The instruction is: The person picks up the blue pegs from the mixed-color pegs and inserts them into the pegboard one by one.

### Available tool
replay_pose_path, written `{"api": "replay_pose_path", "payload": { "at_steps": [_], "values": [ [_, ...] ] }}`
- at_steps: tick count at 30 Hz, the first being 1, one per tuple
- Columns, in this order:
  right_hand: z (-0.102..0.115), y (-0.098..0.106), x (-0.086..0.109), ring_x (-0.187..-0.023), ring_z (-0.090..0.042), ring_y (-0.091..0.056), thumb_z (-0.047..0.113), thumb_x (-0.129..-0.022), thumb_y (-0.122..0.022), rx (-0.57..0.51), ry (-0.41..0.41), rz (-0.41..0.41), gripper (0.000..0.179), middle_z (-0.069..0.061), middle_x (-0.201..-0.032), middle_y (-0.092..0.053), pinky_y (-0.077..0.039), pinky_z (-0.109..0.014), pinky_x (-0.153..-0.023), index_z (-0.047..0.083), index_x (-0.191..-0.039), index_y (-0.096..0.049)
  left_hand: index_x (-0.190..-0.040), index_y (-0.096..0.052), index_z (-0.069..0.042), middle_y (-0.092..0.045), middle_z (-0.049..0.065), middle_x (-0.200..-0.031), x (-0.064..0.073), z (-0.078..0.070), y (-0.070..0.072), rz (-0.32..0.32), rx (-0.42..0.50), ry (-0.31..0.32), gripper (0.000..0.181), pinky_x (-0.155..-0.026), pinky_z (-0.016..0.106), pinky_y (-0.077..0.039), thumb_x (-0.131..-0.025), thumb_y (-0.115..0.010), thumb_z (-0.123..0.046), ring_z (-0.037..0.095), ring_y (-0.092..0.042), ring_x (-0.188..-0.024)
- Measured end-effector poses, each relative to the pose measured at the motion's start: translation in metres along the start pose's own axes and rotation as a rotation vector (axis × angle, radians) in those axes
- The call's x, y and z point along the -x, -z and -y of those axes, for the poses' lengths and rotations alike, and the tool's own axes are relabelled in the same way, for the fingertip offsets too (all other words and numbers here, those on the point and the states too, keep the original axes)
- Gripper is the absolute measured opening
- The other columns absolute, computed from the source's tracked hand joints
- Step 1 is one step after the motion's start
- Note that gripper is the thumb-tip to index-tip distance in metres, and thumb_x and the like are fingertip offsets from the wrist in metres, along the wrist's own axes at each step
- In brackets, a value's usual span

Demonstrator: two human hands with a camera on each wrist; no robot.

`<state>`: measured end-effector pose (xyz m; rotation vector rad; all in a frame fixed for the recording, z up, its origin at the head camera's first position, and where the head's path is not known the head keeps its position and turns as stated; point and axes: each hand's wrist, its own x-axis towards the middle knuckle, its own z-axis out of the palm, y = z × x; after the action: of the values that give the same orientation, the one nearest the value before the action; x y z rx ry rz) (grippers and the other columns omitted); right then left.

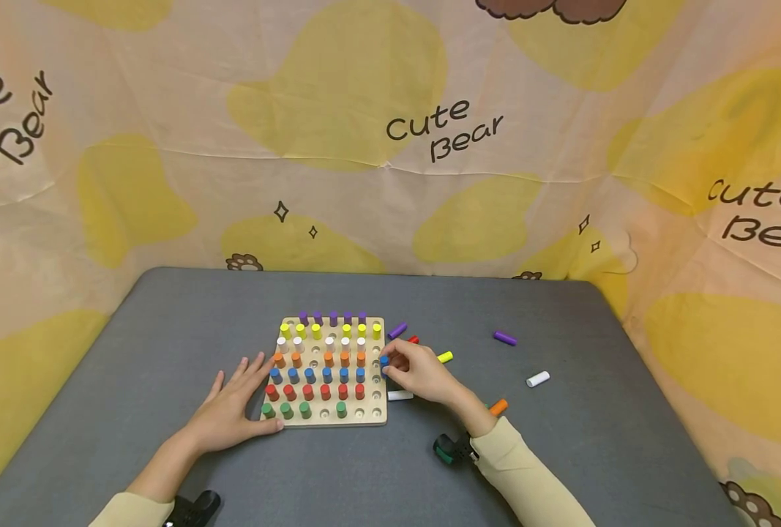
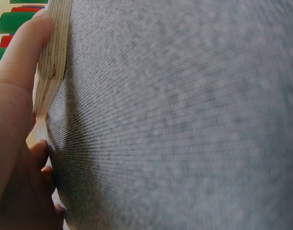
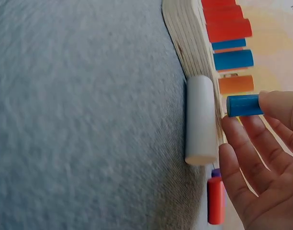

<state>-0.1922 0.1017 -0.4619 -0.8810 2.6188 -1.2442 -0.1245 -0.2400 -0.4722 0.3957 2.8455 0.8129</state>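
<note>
A wooden pegboard [image 1: 368,402] stands in the head view with coloured pegs upright in rows: purple, yellow, white, orange, blue, red and green from back to front. Several holes show, mostly along the right column and in the green row. My right hand [image 1: 423,369] pinches a blue peg [image 3: 243,105] between thumb and fingers at the board's right edge, level with the orange and blue rows. My left hand [image 1: 232,413] lies at the left side, fingers spread and fairly straight. Its thumb [image 2: 29,40] rests on the board's near left corner.
Loose pegs lie right of the board: a white peg [image 3: 200,120] against its edge, a purple peg [image 1: 397,330], a yellow peg [image 1: 446,357] and an orange peg [image 1: 498,407] by the right hand. Farther right are another purple peg [image 1: 505,338] and white peg [image 1: 538,379].
</note>
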Motion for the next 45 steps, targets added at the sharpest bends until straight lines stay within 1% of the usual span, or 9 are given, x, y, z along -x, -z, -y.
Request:
{"api": "replay_pose_path", "payload": {
  "at_steps": [5,9,14,20,24,33,38,45],
  "values": [
    [0.002,-0.004,-0.001,-0.075,-0.004,-0.059,0.008,-0.086,-0.063,-0.004,0.016,0.021,0.015,0.002,-0.086,-0.064,-0.05,-0.019,-0.065,0.011,-0.101,-0.059,-0.148,-0.022,-0.019,-0.015,0.016,-0.153,0.0,0.001,-0.001,0.0,0.001,-0.001,0.105,-0.105,0.064,0.004,-0.066,-0.068,-0.065,0.042,-0.007,-0.139],
    [0.002,-0.006,-0.002,-0.072,-0.004,-0.057,0.008,-0.086,-0.063,0.0,0.025,0.031,0.014,0.003,-0.083,-0.063,-0.049,-0.018,-0.063,0.009,-0.1,-0.06,-0.148,-0.022,-0.019,-0.015,0.016,-0.153,0.0,0.001,-0.002,-0.002,0.005,-0.002,0.105,-0.105,0.063,0.004,-0.066,-0.068,-0.065,0.042,-0.007,-0.139],
    [0.003,-0.006,-0.002,-0.073,-0.003,-0.057,0.01,-0.087,-0.063,-0.003,0.017,0.052,0.015,0.004,-0.083,-0.062,-0.049,-0.018,-0.064,0.006,-0.101,-0.06,-0.148,-0.023,-0.018,-0.016,0.016,-0.153,0.0,0.001,-0.002,-0.002,0.005,-0.002,0.105,-0.105,0.064,0.004,-0.066,-0.068,-0.065,0.043,-0.007,-0.139],
    [0.003,-0.008,-0.003,-0.072,-0.003,-0.057,0.011,-0.086,-0.064,0.016,0.014,0.066,0.014,0.006,-0.083,-0.062,-0.049,-0.018,-0.065,0.009,-0.099,-0.06,-0.148,-0.023,-0.017,-0.016,0.017,-0.153,0.0,0.0,-0.001,0.0,0.002,-0.001,0.105,-0.105,0.064,0.004,-0.066,-0.068,-0.065,0.043,-0.007,-0.139],
    [0.002,-0.01,-0.003,-0.073,-0.003,-0.057,0.01,-0.085,-0.065,0.036,0.022,0.063,0.014,0.006,-0.083,-0.062,-0.049,-0.018,-0.066,0.008,-0.098,-0.06,-0.148,-0.023,-0.017,-0.016,0.017,-0.153,0.0,0.0,0.0,0.002,0.002,0.001,0.105,-0.105,0.064,0.004,-0.066,-0.068,-0.065,0.043,-0.007,-0.139],
    [0.0,-0.011,-0.003,-0.078,-0.003,-0.058,0.01,-0.085,-0.065,0.049,0.035,0.075,0.013,0.006,-0.086,-0.062,-0.05,-0.02,-0.07,0.007,-0.096,-0.06,-0.148,-0.024,-0.017,-0.016,0.017,-0.153,-0.001,0.001,-0.001,0.001,-0.004,0.001,0.105,-0.105,0.064,0.004,-0.066,-0.068,-0.065,0.042,-0.007,-0.139],
    [0.0,-0.01,-0.003,-0.079,-0.004,-0.058,0.01,-0.085,-0.064,0.05,0.044,0.088,0.013,0.002,-0.089,-0.063,-0.05,-0.021,-0.071,0.008,-0.098,-0.06,-0.147,-0.024,-0.017,-0.016,0.017,-0.153,-0.001,0.001,0.0,0.003,-0.004,0.0,0.105,-0.105,0.064,0.003,-0.066,-0.069,-0.065,0.043,-0.007,-0.139],
    [0.002,-0.006,-0.003,-0.084,-0.004,-0.056,0.013,-0.086,-0.064,0.086,0.037,0.132,0.023,-0.001,-0.1,-0.063,-0.05,-0.021,-0.076,0.012,-0.108,-0.059,-0.147,-0.025,-0.015,-0.017,0.017,-0.152,-0.001,0.0,0.0,0.005,-0.007,-0.002,0.105,-0.105,0.065,0.002,-0.066,-0.069,-0.065,0.043,-0.008,-0.139]
  ]
}}
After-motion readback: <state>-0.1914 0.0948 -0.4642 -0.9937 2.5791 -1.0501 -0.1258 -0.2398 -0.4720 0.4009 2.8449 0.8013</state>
